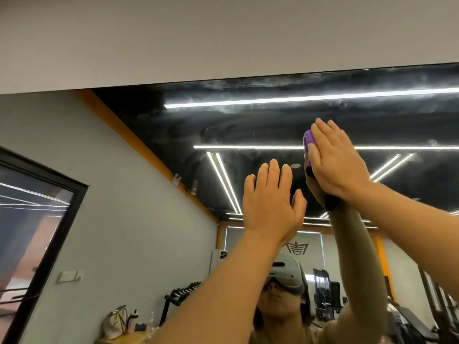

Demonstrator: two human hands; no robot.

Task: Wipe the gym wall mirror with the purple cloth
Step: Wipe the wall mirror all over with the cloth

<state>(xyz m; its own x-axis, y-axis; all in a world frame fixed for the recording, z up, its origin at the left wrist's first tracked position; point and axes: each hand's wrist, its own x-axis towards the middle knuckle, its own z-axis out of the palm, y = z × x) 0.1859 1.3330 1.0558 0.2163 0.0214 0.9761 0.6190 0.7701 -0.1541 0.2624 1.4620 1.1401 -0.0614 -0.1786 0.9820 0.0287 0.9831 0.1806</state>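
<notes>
The wall mirror [248, 125] fills most of the view, its top edge running under a pale wall band. Cloudy wipe smears cover its upper part. My right hand [335, 157] is raised high and presses the purple cloth [308, 145] flat against the glass; only the cloth's left edge shows past my fingers. My left hand [270, 202] rests lower and to the left, palm flat on the mirror, fingers spread, holding nothing. Both arms are reflected in the glass.
The pale wall band [223, 33] sits above the mirror's top edge. The reflection shows a grey wall with an orange stripe, a black ceiling with light strips, a dark window frame [62, 219], a dumbbell rack [181, 291] and a bag [115, 321].
</notes>
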